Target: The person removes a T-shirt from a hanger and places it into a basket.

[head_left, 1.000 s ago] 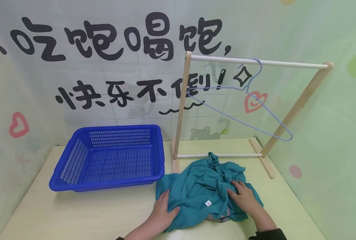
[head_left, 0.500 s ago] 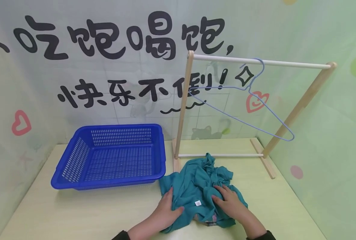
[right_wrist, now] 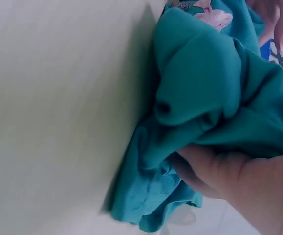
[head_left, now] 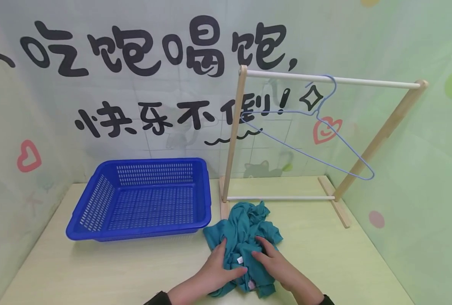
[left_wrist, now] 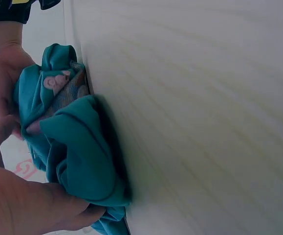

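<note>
A crumpled teal garment (head_left: 245,250) lies bunched on the table, with a small white label (head_left: 240,260) showing. In both wrist views a pink and grey patterned patch is visible among its folds. My left hand (head_left: 214,271) touches the garment's left side, thumb spread apart from the fingers. On the opposite side, my right hand (head_left: 281,267) presses into the cloth with loosely extended fingers. Fingertips of both hands are partly hidden in the folds. The garment (right_wrist: 200,73) bulges between the hands in the right wrist view.
A blue plastic basket (head_left: 71,228) stands at the back left. Behind the garment is a wooden rack (head_left: 233,140) with a white top rail (head_left: 378,82). A blue wire hanger (head_left: 287,146) hangs from it. Printed wall panels enclose the table.
My right hand has moved left, pushing the garment into a narrower, more crumpled bundle. The left hand has shifted slightly to the right. Basket, rack and hanger stay put.
</note>
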Demonstrator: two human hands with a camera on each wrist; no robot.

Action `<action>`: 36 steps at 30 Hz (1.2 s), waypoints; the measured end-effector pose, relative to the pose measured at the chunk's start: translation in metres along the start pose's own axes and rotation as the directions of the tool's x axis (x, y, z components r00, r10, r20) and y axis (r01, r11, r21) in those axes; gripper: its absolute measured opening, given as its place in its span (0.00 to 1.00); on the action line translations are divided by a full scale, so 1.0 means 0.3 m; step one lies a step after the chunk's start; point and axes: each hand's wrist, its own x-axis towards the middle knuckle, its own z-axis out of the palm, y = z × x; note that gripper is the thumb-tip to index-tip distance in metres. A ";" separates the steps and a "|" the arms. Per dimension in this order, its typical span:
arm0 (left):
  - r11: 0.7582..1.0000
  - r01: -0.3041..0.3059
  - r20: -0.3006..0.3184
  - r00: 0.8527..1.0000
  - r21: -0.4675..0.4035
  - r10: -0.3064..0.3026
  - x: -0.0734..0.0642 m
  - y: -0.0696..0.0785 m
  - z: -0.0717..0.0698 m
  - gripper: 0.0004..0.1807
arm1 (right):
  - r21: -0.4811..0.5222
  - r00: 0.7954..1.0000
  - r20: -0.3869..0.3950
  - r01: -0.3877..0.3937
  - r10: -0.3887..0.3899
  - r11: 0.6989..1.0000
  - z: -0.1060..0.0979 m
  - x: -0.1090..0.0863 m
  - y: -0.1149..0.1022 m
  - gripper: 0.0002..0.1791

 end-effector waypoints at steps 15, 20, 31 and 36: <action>0.997 -0.049 -0.058 0.997 0.052 0.052 -0.002 0.016 0.028 0.65 | 0.258 0.995 -0.008 -0.097 0.102 0.961 0.089 0.004 -0.066 0.28; 0.995 -0.055 -0.068 0.996 0.078 0.060 0.004 0.011 0.025 0.67 | 0.324 0.996 0.063 -0.082 0.065 0.942 0.097 -0.011 -0.079 0.28; 0.999 -0.027 -0.102 0.995 -0.039 0.023 0.008 -0.008 0.021 0.71 | 0.393 0.981 0.192 -0.088 0.012 0.915 0.093 -0.036 -0.111 0.27; 0.998 -0.029 -0.134 0.991 -0.061 0.021 0.006 -0.010 0.007 0.59 | 0.392 0.969 0.244 -0.064 -0.036 0.918 0.080 -0.043 -0.121 0.27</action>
